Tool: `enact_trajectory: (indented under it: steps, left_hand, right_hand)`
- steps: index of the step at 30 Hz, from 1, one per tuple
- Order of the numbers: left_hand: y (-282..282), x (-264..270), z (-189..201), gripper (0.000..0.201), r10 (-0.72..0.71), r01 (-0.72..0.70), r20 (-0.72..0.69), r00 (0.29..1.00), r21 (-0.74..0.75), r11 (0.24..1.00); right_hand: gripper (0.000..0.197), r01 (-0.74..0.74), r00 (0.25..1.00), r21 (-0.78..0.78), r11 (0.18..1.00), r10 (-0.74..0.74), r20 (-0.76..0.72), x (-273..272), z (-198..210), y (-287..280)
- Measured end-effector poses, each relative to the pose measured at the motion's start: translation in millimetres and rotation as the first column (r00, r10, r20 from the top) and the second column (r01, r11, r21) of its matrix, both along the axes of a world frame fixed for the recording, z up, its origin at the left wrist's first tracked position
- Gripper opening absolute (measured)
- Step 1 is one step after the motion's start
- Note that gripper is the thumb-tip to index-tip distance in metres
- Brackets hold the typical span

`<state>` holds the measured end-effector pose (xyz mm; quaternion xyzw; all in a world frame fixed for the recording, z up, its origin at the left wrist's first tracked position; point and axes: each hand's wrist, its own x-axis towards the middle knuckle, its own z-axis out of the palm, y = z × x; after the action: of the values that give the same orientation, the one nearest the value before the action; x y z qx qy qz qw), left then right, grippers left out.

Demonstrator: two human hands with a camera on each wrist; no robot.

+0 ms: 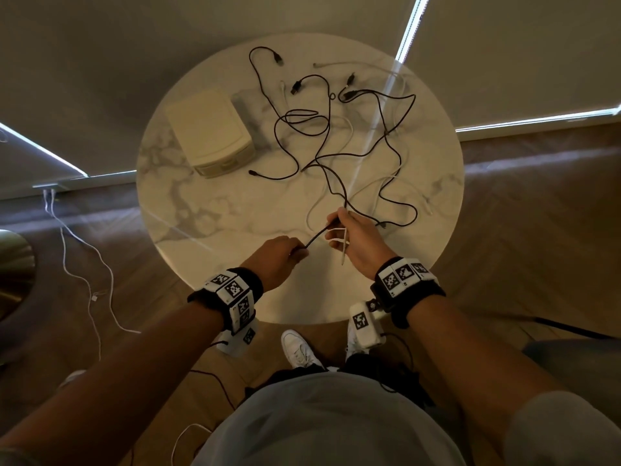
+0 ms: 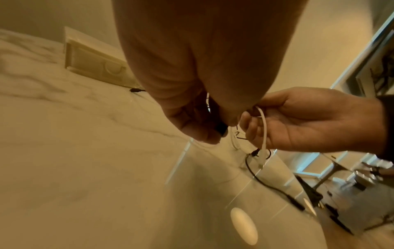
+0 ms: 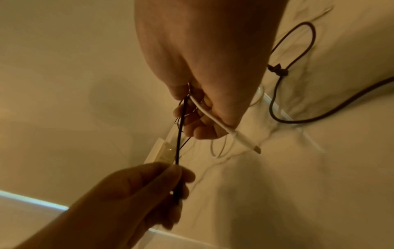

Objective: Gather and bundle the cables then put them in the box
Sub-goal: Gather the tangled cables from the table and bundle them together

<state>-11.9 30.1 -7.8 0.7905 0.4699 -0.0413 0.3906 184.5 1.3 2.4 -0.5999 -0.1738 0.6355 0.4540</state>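
Observation:
Several black and white cables (image 1: 336,136) lie tangled across the round marble table (image 1: 188,210). My left hand (image 1: 285,252) pinches the end of a black cable (image 1: 316,236) near the table's front edge. My right hand (image 1: 353,238) grips the same black cable (image 3: 180,133) further along, together with a white cable (image 3: 215,120) whose plug (image 3: 248,143) sticks out below the fist. In the left wrist view the white cable (image 2: 264,128) loops over the right hand's fingers (image 2: 253,128). The cream box (image 1: 210,131) stands shut at the table's left.
A white cable (image 1: 87,270) trails over the wooden floor left of the table. My white shoes (image 1: 300,351) stand under the table's front edge. Bright window strips (image 1: 408,31) run along the wall behind.

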Motion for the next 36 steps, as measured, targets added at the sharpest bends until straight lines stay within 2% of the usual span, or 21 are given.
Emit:
enact_trajectory:
  steps: [4,6,9,13,17,20,25,29,32,34,36]
  left_hand:
    - [-2.7,8.0,6.1,0.026,0.115,-0.108,0.075,0.991,-0.087,0.990]
    - [-6.9,8.5,7.5,0.020,0.145,-0.134,0.102,0.984,-0.100,0.986]
    - [-12.4,10.6,10.0,0.018,0.227,-0.202,0.188,0.956,-0.139,0.969]
    - [-13.1,14.9,14.1,0.022,0.323,-0.277,0.236,0.917,-0.209,0.938]
    - [-15.2,15.7,11.8,0.017,0.285,-0.238,0.209,0.936,-0.221,0.946]
    - [-20.3,19.8,12.3,0.024,0.202,-0.159,0.187,0.961,-0.219,0.963]
    - [-28.5,29.7,14.4,0.030,0.172,-0.110,0.231,0.958,-0.258,0.960]
    - [-31.2,29.3,9.4,0.030,0.145,-0.082,0.233,0.962,-0.259,0.962]
    - [-34.4,27.4,8.1,0.030,0.040,0.001,0.190,0.981,-0.212,0.977]
    - [-36.8,24.9,9.3,0.028,-0.064,0.093,0.146,0.987,-0.196,0.976]
    - [-36.0,20.0,9.1,0.028,-0.144,0.154,0.073,0.987,-0.160,0.975]
  right_hand:
    - [0.032,-0.004,1.000,0.037,0.999,0.003,0.021,-7.1,-3.6,-5.3]
    - [0.033,0.078,0.993,0.039,0.996,-0.074,-0.096,-4.8,-2.2,-4.4]
    - [0.035,0.184,0.944,0.009,0.983,-0.174,-0.280,-1.9,1.2,-2.9]
    - [0.034,0.143,0.942,0.016,0.990,-0.132,-0.308,-6.2,6.6,-6.1]
    - [0.035,0.255,0.886,0.005,0.967,-0.232,-0.402,-4.8,10.1,-6.3]
    - [0.035,0.322,0.831,-0.017,0.946,-0.292,-0.474,-1.8,9.2,-5.5]
    - [0.039,0.328,0.816,-0.017,0.944,-0.293,-0.498,0.3,4.8,-11.9]
    - [0.040,0.306,0.824,-0.023,0.952,-0.277,-0.495,-2.1,5.9,-21.0]
    - [0.039,0.229,0.879,-0.008,0.973,-0.210,-0.428,-3.0,11.8,-29.6]
    - [0.039,0.129,0.948,0.004,0.992,-0.123,-0.292,-1.9,12.0,-35.2]
    - [0.037,-0.042,0.997,0.008,0.999,0.042,-0.058,1.9,8.2,-41.2]
